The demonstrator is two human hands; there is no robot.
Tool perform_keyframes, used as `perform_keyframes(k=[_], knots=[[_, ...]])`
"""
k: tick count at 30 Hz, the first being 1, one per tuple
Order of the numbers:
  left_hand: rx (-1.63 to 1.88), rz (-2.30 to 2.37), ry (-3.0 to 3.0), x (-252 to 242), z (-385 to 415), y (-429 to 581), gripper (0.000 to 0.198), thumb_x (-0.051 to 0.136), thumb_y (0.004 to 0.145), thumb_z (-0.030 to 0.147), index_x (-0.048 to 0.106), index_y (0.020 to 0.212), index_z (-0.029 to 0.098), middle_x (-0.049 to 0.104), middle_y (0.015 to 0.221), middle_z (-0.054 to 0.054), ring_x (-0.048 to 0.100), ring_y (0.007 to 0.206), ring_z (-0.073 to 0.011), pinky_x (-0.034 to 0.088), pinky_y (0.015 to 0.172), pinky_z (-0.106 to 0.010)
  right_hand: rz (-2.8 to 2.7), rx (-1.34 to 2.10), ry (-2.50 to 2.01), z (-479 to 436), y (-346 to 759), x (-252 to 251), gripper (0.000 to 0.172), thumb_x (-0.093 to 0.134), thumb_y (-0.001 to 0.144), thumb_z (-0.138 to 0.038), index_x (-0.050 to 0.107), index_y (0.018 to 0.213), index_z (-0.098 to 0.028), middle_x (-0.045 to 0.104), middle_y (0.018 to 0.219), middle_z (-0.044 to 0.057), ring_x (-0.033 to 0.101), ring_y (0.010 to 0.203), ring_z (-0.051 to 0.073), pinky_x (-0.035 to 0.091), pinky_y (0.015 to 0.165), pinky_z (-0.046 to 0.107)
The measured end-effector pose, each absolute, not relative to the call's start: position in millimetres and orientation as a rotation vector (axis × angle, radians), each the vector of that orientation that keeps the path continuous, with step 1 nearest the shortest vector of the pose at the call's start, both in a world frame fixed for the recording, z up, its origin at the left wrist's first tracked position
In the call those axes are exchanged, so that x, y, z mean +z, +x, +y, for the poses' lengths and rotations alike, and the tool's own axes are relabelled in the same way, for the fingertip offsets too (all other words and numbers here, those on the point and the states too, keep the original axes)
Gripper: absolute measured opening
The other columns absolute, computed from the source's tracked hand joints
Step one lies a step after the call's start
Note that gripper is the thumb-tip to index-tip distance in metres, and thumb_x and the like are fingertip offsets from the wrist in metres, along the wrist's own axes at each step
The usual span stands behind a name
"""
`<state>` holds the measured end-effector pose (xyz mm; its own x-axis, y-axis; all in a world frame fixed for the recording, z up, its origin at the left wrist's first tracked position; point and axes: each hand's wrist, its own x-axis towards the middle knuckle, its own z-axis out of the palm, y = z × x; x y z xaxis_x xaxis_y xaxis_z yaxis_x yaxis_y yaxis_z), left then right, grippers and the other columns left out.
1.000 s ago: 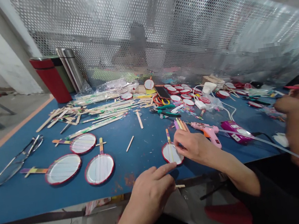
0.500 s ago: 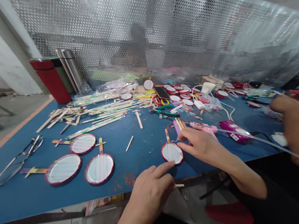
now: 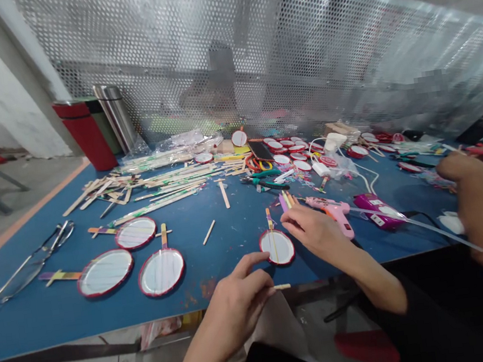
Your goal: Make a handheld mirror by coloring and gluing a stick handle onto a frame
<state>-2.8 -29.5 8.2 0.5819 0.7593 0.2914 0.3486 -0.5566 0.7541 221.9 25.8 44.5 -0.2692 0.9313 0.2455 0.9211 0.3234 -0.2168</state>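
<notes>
At lower center, the left hand [image 3: 235,306] pinches a short wooden stick [image 3: 282,286] between its fingers [image 3: 253,267], apart from the red-rimmed disc [image 3: 282,247], which lies flat on the blue surface [image 3: 220,261], a thin stem [image 3: 270,224] crossing it. The open right hand [image 3: 313,231] holds nothing, just beside the disc, with a pink glue gun [image 3: 334,211] close by.

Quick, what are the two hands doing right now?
Left hand: closed, holding a small wooden stick.
Right hand: open, holding nothing I can see.
</notes>
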Motion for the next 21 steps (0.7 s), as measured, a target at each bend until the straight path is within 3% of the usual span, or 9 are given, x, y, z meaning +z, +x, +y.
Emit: perform_keyframes(k=[4, 7, 9, 14, 21], knots=[[0.951, 0.906, 2.055, 4, -26, 0, 0.017, 0.046, 0.093, 0.018, 0.057, 0.080, 0.019, 0.061, 0.104, -0.007, 0.062, 0.093, -0.0147, 0.047, 0.077, -0.022, -2.209, 0.056, -1.646, 33, 219, 48, 0.016, 0.048, 0.088, -0.015, 0.061, 0.079, -0.018, 0.066, 0.084, 0.005, 0.060, 0.079, 0.019, 0.042, 0.070, 0.029], [1.021, 0.998, 1.958, 1, -25, 0, 0.021, 0.047, 0.094, 0.023, 0.055, 0.075, 0.019, 0.058, 0.078, -0.001, 0.057, 0.074, -0.0125, 0.044, 0.068, -0.021, -2.058, 0.160, -1.477, 26, 213, 52, 0.015, 0.049, 0.088, -0.020, 0.062, 0.080, -0.019, 0.066, 0.082, 0.004, 0.059, 0.078, 0.018, 0.043, 0.071, 0.029], [1.025, 1.064, 1.899, 0, -26, 0, 0.024, 0.047, 0.094, 0.026, 0.054, 0.073, 0.019, 0.056, 0.070, 0.001, 0.055, 0.068, -0.0119, 0.041, 0.064, -0.021, -1.887, 0.325, -1.404, 13, 205, 51, 0.013, 0.053, 0.087, -0.025, 0.064, 0.082, -0.019, 0.065, 0.077, 0.003, 0.058, 0.069, 0.016, 0.044, 0.065, 0.027], [1.055, 1.145, 1.744, 0, -27, 1, 0.024, 0.047, 0.093, 0.028, 0.053, 0.072, 0.020, 0.054, 0.064, 0.004, 0.050, 0.060, -0.0109, 0.037, 0.058, -0.021, -1.368, 0.759, -1.365, -25, 179, 38, 0.019, 0.059, 0.086, -0.037, 0.063, 0.085, -0.019, 0.053, 0.052, -0.005, 0.050, 0.046, 0.011, 0.042, 0.049, 0.022], [1.052, 1.164, 1.717, 1, -25, 3, 0.023, 0.046, 0.091, 0.030, 0.053, 0.072, 0.019, 0.054, 0.061, 0.004, 0.050, 0.058, -0.0113, 0.037, 0.057, -0.022, -1.234, 0.705, -1.325, -45, 159, 16, 0.018, 0.059, 0.087, -0.035, 0.062, 0.084, -0.018, 0.052, 0.051, -0.006, 0.048, 0.045, 0.008, 0.041, 0.048, 0.020]])
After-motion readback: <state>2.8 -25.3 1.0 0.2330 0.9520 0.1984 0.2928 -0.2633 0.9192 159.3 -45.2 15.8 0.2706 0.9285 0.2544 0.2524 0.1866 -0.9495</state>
